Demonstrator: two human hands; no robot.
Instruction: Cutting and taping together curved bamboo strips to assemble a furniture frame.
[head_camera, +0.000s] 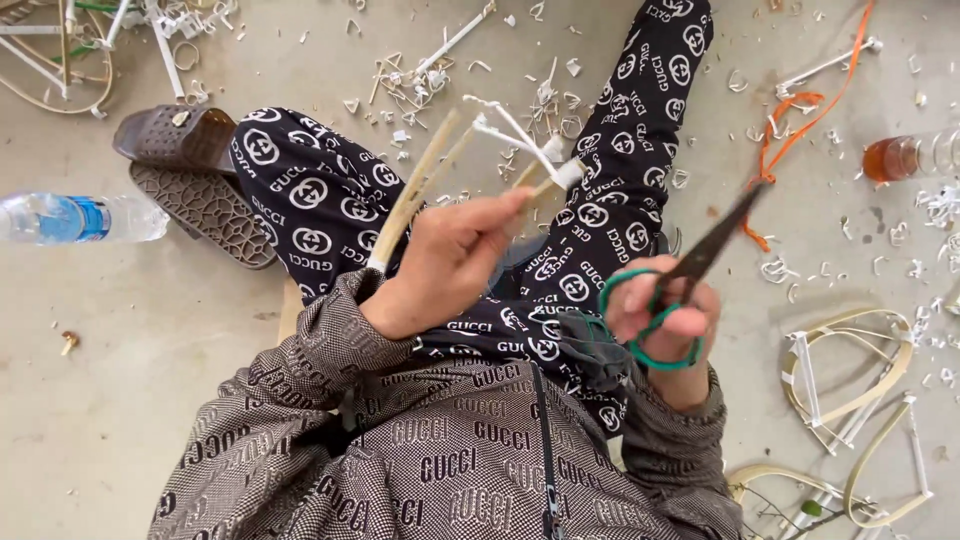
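bamboo frame piece (425, 185): pale split strips joined at an angle, white binding wrapped at the joint (560, 172) with loose white ends sticking up; held above the lap, over the patterned black trousers (320, 200). left hand (450, 265): fingers clenched around the strips near the middle, thumb pressed along one strip. right hand (665, 320): fingers through the green loops of a pair of scissors (700, 260), grasping them; dark blades lay together, pointing up and away to the right, apart from the frame piece.

person seated, patterned brown jacket (450, 460) in the foreground. concrete floor (130, 380) around, littered with white shavings and offcuts (410, 80). brown sandals (190, 170), one on its side, just beside the left knee. clear plastic water bottle (75, 218) lying at far left. bottle of amber liquid (905, 157) at far right. orange ribbon (800, 110) trailing on the floor beyond the scissors. finished curved bamboo frames (850, 370) lying at lower right; another frame (60, 60) at upper left.
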